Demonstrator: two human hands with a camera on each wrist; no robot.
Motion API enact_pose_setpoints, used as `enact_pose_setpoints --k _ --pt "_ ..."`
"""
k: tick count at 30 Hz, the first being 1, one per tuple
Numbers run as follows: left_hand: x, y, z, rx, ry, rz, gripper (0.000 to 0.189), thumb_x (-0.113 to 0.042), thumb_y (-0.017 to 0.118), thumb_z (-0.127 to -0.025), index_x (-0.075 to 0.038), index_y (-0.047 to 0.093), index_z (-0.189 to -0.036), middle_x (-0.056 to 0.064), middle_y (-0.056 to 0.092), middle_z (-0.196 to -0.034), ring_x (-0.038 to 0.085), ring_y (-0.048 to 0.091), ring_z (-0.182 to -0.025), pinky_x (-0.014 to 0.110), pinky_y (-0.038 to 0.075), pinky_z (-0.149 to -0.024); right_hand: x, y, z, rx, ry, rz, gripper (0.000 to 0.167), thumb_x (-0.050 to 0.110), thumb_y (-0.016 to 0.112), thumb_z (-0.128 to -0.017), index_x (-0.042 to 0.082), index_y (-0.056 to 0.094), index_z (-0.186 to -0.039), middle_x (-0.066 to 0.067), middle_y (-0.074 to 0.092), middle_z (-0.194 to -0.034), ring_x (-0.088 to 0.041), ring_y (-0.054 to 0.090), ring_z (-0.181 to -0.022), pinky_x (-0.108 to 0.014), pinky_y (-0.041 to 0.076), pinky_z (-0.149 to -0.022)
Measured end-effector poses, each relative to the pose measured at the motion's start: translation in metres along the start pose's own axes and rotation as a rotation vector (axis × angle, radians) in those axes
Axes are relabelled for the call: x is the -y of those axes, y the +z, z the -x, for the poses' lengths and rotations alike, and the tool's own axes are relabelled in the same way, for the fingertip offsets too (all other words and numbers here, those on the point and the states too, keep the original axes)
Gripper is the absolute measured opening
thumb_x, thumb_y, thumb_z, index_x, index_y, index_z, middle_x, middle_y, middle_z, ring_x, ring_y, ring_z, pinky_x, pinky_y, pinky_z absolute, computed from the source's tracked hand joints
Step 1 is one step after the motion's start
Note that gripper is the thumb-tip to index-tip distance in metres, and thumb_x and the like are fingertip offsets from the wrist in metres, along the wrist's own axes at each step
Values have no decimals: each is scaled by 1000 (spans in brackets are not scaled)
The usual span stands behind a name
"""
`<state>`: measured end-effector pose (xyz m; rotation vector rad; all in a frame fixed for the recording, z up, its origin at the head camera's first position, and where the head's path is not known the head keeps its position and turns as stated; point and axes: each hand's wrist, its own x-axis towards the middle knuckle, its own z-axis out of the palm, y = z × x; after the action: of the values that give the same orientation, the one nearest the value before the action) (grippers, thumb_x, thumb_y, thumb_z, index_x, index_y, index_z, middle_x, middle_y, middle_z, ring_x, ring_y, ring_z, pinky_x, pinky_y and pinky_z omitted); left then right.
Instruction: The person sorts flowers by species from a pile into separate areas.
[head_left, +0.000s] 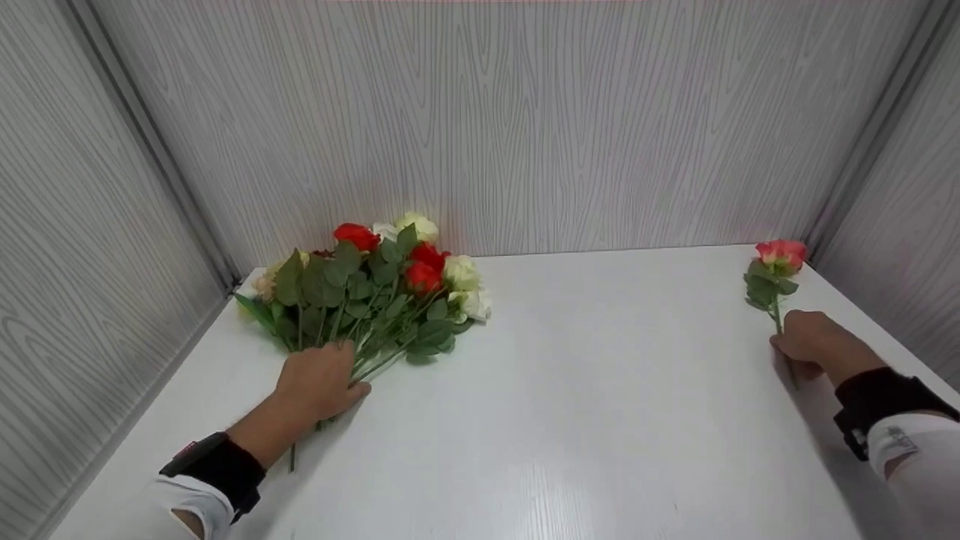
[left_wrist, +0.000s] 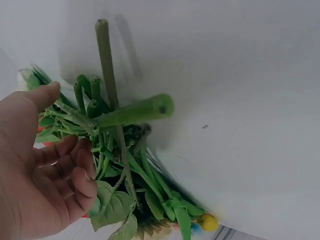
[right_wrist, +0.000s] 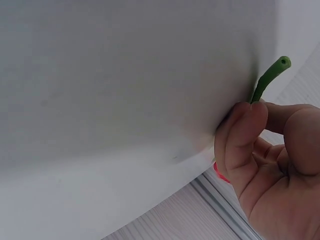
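Observation:
On the left of the table lies a heap of flowers, with red roses [head_left: 425, 279], cream and white roses [head_left: 460, 273] and green leaves [head_left: 330, 279]. Over their stems [left_wrist: 132, 113] rests my left hand [head_left: 319, 381]. In the left wrist view its thumb stands apart from the loosely bent fingers [left_wrist: 65, 160], and the cut stem ends project past them. At the far right, my right hand [head_left: 814, 346] pinches the stem [right_wrist: 271, 76] of a single pink rose [head_left: 781, 256] low down, between thumb and fingertips. Most of that bloom is hidden in the right wrist view.
The white table [head_left: 585, 390] spreads between both hands. Grey wood-grain panels stand behind it [head_left: 570, 127] and at both sides. The flower heap reaches close to the back panel, and the pink rose lies near the right back corner.

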<state>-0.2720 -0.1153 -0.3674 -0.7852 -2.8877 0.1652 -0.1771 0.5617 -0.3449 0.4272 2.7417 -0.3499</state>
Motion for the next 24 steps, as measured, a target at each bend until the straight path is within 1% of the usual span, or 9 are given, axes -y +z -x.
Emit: enact_pose_setpoints --k 3,6,9,12,14,16,19,22,24 --pt "-1 2 2 3 14 -2 62 -39 70 -91 9 55 -128 23 67 -97 33 66 -70 46 54 -55 0 1 -1 0 -16 -29 30 15 44 -100 -3 52 -78 -8 60 -56 -16 60 -49 -29 48 -49" --pt "0 3 3 -49 20 -1 52 -31 72 -91 6 59 -125 23 67 -94 33 65 -67 45 54 -53 -2 0 -2 -5 -33 -38 29 14 43 -100 -3 52 -78 -8 59 -56 -16 59 -49 -30 48 -49" --pt "0 6 3 -100 44 7 34 -24 72 -90 3 66 -110 21 66 -87 34 64 -64 45 53 -51 -5 0 -2 2 -42 -35 30 14 43 -100 -3 52 -77 -8 58 -56 -17 58 -50 -30 47 -49" --pt "-2 8 3 -123 82 0 17 -17 71 -90 0 68 -93 18 64 -81 33 64 -64 44 53 -51 -7 2 -3 14 -38 -42 30 14 43 -100 -3 51 -76 -8 58 -57 -17 59 -51 -30 48 -50" --pt "-3 8 4 -110 112 -48 13 -12 69 -91 -1 66 -87 15 61 -75 31 63 -61 43 52 -49 -8 2 -4 14 -39 -48 30 14 43 -100 -2 51 -76 -8 58 -58 -17 58 -51 -30 48 -50" --pt "-4 8 4 -88 147 -128 12 -10 65 -92 0 64 -85 13 59 -70 27 61 -57 40 51 -47 -9 3 -4 12 -39 -54 30 15 43 -100 -2 51 -76 -7 58 -57 -17 59 -51 -30 48 -50" --pt "-6 7 3 -49 206 -232 16 -13 62 -96 -1 59 -85 9 54 -62 21 54 -49 37 47 -42 -10 2 -6 14 -38 -56 31 15 43 -100 -1 52 -75 -7 58 -57 -17 59 -51 -30 48 -50" --pt "-7 4 0 -57 265 -290 20 -19 63 -96 -2 58 -87 6 47 -57 17 46 -45 36 43 -40 -13 3 -5 10 -41 -51 32 16 43 -100 -1 53 -74 -6 58 -56 -16 58 -51 -30 47 -50" --pt "-8 4 -1 -82 310 -322 21 -20 66 -95 -3 57 -87 5 44 -55 15 40 -44 35 41 -39 -15 5 -4 13 -42 -39 33 16 44 -100 0 53 -73 -5 57 -56 -15 57 -51 -29 46 -50"
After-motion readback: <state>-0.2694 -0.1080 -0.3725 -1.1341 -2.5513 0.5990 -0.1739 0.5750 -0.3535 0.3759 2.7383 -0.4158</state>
